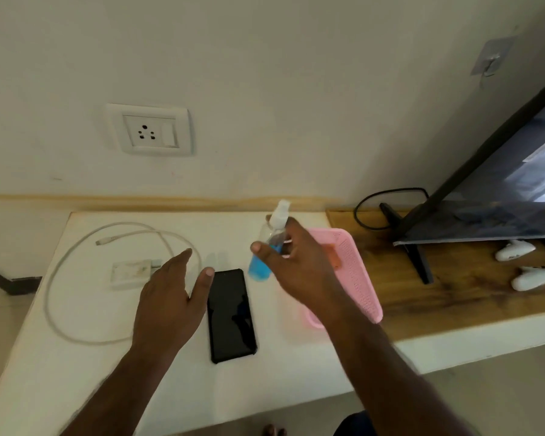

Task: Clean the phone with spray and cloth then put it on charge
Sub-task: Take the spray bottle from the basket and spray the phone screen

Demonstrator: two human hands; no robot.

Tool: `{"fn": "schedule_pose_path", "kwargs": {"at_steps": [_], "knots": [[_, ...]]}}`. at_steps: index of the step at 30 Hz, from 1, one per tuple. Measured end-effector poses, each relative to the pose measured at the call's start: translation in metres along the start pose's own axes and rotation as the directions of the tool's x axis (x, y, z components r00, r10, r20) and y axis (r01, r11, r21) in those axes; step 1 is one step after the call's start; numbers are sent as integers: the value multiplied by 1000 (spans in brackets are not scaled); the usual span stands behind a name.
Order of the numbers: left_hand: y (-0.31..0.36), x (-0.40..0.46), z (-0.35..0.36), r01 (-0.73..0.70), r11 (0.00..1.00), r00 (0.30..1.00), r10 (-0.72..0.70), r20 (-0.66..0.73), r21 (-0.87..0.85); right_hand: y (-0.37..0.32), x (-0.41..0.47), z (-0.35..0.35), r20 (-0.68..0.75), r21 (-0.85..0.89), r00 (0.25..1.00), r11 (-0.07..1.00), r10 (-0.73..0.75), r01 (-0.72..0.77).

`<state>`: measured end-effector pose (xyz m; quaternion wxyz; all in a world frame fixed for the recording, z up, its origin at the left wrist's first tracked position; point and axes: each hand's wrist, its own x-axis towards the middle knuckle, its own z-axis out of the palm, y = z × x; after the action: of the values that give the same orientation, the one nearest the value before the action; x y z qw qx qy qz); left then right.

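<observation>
White shelf under a wall socket: spray held above the phone.
Right hand [299, 265] pinches the light bottle [266, 250]; left hand [170, 297] spread beside the slick, fragile phone [232, 313], best gripped by its long edges.

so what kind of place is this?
Likely a home room, maybe a bedroom or living room: a TV stands on a wooden shelf, a wall socket sits above a white counter, and a charger lies there.
</observation>
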<state>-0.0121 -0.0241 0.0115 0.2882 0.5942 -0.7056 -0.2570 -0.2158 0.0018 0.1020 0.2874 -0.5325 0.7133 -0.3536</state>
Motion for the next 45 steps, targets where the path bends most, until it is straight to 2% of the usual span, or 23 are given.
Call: {"fn": "schedule_pose_path", "kwargs": {"at_steps": [4, 9, 13, 21, 25, 28, 31, 33, 35, 37, 39, 42, 45], "knots": [[9, 3, -6, 46, 942, 997, -62, -37, -334, 10, -20, 47, 161, 18, 987, 1000, -9, 6], [28, 4, -15, 34, 739, 999, -4, 45, -673, 18, -22, 72, 225, -7, 972, 997, -68, 72], [35, 7, -20, 66, 673, 992, 36, 122, -737, 18, -20, 79, 225, 46, 970, 995, -96, 88], [37, 13, -23, 78, 610, 995, 1, 99, -789, 17, -15, 81, 229, 6, 968, 995, -103, 104], [35, 14, -20, 65, 612, 995, 24, 101, -788, 20, -14, 79, 209, 15, 971, 993, -117, 116], [31, 13, -15, 74, 692, 995, 0, 102, -718, 23, -9, 73, 169, 73, 981, 994, -98, 87], [19, 13, -8, 141, 821, 990, -114, 84, -553, 30, -1, 66, 132, 135, 990, 991, -38, 20], [11, 13, -5, 175, 907, 985, -160, 71, -384, 38, 2, 63, 104, 160, 994, 987, -21, 4], [6, 11, -2, 124, 987, 990, -116, 79, -105, 43, 5, 60, 73, 201, 997, 979, -4, -11], [6, 4, 6, 67, 985, 986, -89, 140, 158, 49, 7, 59, 49, 238, 999, 971, 11, -22], [10, -7, 16, 86, 948, 963, -158, 217, 308, 52, 8, 58, 34, 271, 999, 962, 18, -27], [20, -23, 32, 107, 894, 937, -236, 256, 434, 55, 9, 57, 13, 312, 1000, 950, 14, -17], [29, -34, 40, 121, 856, 952, -244, 186, 503, 55, 11, 57, -10, 313, 1000, 950, 17, -13]]}}
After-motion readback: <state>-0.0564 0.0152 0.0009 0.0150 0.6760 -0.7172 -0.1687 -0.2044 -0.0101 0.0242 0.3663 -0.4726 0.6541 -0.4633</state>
